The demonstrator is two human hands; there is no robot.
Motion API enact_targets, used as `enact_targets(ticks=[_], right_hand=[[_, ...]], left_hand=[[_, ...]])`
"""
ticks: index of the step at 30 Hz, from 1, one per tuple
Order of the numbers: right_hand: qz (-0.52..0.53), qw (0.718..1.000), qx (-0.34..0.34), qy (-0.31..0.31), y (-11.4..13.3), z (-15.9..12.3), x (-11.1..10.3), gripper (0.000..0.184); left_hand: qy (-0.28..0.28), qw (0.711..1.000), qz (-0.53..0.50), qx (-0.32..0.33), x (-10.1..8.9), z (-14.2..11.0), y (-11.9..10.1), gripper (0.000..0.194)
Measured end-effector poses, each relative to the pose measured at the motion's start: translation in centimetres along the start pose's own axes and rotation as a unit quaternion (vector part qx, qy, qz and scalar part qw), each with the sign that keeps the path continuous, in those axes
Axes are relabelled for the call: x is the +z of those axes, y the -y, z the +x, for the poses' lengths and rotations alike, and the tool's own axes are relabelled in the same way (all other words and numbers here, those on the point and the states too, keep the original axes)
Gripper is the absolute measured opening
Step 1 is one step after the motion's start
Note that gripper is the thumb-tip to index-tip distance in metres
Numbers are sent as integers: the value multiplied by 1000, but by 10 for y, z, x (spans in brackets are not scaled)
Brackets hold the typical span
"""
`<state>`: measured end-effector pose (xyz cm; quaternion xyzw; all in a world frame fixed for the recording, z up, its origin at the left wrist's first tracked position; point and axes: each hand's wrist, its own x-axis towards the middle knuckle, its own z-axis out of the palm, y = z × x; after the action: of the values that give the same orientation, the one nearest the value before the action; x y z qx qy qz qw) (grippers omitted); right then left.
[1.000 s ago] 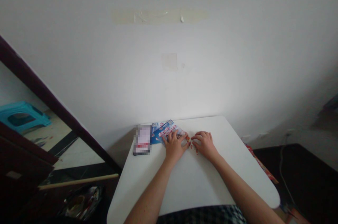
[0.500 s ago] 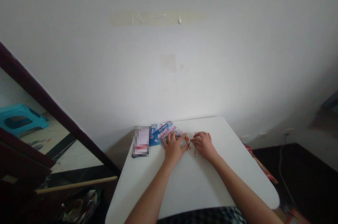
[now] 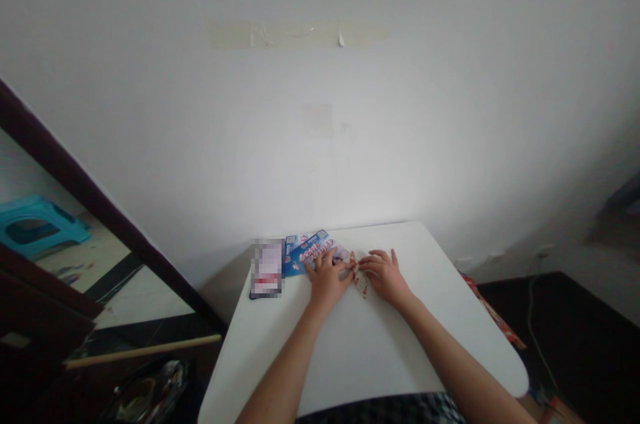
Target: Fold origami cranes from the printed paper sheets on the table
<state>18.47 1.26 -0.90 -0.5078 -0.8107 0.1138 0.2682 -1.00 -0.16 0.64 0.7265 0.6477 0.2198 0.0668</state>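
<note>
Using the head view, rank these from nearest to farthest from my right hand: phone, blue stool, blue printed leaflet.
1. Blue printed leaflet: nearest, just left of the right hand, partly under the left hand.
2. Phone: farther left, on the table.
3. Blue stool: farthest, off the table at far left.

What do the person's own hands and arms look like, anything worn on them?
The left hand and right hand are gloveless. The left forearm and right forearm are bare, with no sleeve, watch or bracelet visible. A dark checked garment shows at the bottom edge.
</note>
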Motion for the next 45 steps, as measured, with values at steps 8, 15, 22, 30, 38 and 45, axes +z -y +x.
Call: enact_targets(ticks=[8, 15, 22, 30, 38, 45], right_hand=[[12, 1000, 5, 5, -2, 1, 0, 22], [12, 1000, 20, 2, 1, 1, 1, 20], [31, 999, 24, 1, 6, 1, -2, 19], [35, 999, 29, 0, 9, 0, -6, 20], [32, 999, 29, 2, 8, 1, -5, 20], [40, 999, 31, 2, 6, 0, -3, 21]], left_hand=[[31, 999, 9, 15, -5, -2, 9, 29], [37, 999, 20, 19, -4, -2, 9, 36], [43, 999, 20, 19, -4, -1, 10, 38], [47, 998, 32, 13, -6, -2, 7, 38], [45, 999, 27, 14, -5, -2, 7, 38], [41, 999, 22, 19, -4, -3, 8, 37]])
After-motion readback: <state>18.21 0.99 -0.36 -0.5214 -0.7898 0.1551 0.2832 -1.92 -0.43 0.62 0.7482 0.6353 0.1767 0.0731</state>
